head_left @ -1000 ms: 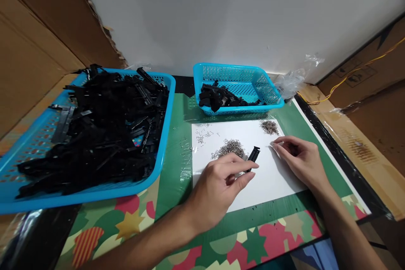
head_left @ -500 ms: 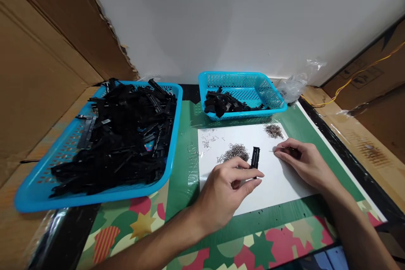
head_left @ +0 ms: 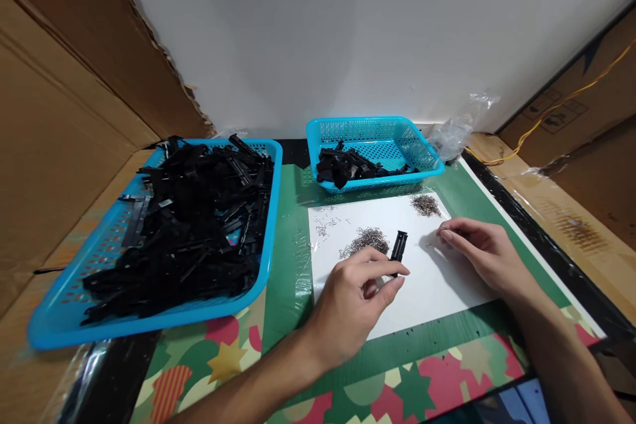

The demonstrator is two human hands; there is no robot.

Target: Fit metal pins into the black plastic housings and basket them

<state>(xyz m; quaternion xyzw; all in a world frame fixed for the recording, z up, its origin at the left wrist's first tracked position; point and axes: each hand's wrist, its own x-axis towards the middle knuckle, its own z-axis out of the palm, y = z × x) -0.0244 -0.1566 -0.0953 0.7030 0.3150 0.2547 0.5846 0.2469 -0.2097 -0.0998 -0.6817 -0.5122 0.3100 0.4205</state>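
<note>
Between thumb and fingers, my left hand [head_left: 355,298] holds a narrow black plastic part [head_left: 399,246] upright, slightly tilted, over the white sheet [head_left: 422,298]. My right hand [head_left: 479,252] is pinched at the sheet's right side; whatever its fingertips hold is too small to make out. A tiny thin metal piece [head_left: 429,245] shows just left of those fingertips. Behind my left hand lies a pile of small metal pieces [head_left: 368,240]. Another small brownish pile [head_left: 426,205] sits at the sheet's far right corner, and loose thin pieces [head_left: 325,224] are scattered at the far left.
A large blue basket [head_left: 275,212] heaped with black parts [head_left: 193,225] stands on the left. A smaller blue basket [head_left: 432,170] with black parts [head_left: 348,164] is behind the sheet. Clear plastic bag [head_left: 454,136], yellow cable [head_left: 527,132] and cardboard [head_left: 591,146] are on the right.
My right hand has shifted slightly right, away from the black part. The black part leans a little more in my left hand. The whole view has shifted slightly.
</note>
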